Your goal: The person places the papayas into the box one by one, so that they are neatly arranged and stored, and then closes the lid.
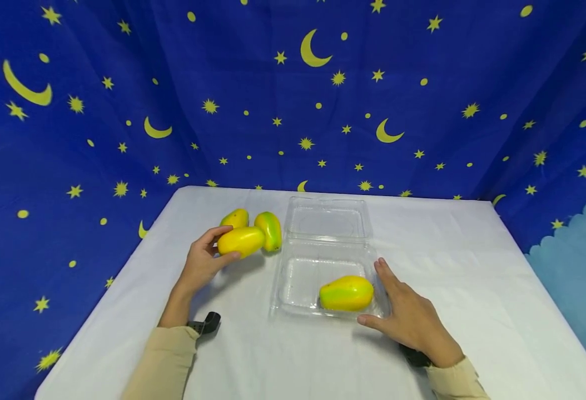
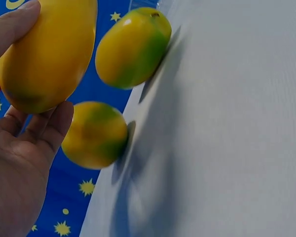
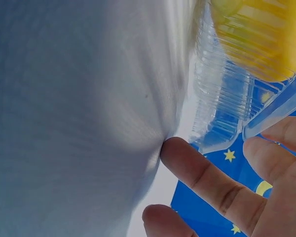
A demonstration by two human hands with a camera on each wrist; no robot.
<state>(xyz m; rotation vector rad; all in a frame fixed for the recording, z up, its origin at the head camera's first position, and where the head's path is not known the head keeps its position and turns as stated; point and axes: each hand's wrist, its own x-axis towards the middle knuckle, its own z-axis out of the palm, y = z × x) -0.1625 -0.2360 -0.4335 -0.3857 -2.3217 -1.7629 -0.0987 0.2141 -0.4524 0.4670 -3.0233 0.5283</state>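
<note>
My left hand (image 1: 203, 261) holds a smooth yellow fruit (image 1: 241, 242), mango- or papaya-shaped, above the white table, thumb on one side and fingers on the other. Close behind it are two more yellow-green fruits, one on the left (image 1: 236, 217) and one on the right (image 1: 270, 230); both also show in the left wrist view. A clear plastic clamshell box (image 1: 293, 278) lies with its lid (image 1: 328, 219) folded back. Inside its base, at the right front, lies another yellow-green fruit (image 1: 347, 293). My right hand (image 1: 413, 316) is spread at the box's right front corner, fingers beside the rim.
A white cloth (image 1: 473, 266) covers the table. Blue fabric (image 1: 253, 72) with yellow stars and moons hangs behind and at the sides. Black bands sit on both wrists, the left one (image 1: 207, 323) sticking out over the table.
</note>
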